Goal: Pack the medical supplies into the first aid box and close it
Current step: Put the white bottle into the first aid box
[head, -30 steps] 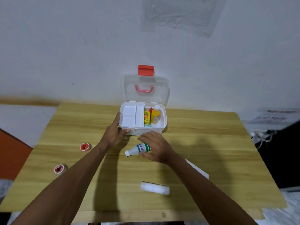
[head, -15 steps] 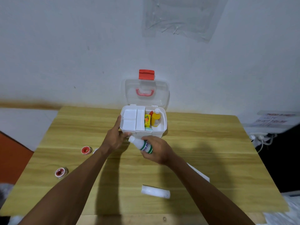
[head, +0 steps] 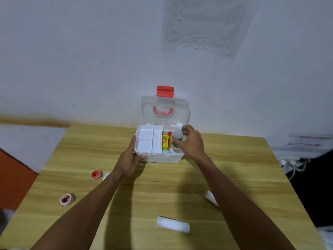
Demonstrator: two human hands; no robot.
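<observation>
Lifting bottle (head: 177, 136) upright, now over box (head: 162, 157).

Very little writing can be made out. A white paper sign (head: 306, 144) at the right edge, beside the table, carries red lettering in several lines; only the words "DO NOT" at the start of the third line can be read, and the lines above and below are too blurred. The white bottle (head: 177, 135) held upright over the box has a green band of print low on its side, but fingers cover most of it and no letters can be told. The small yellow carton (head: 165, 143) standing in the box shows an orange picture on its face and no text that can be read.
</observation>
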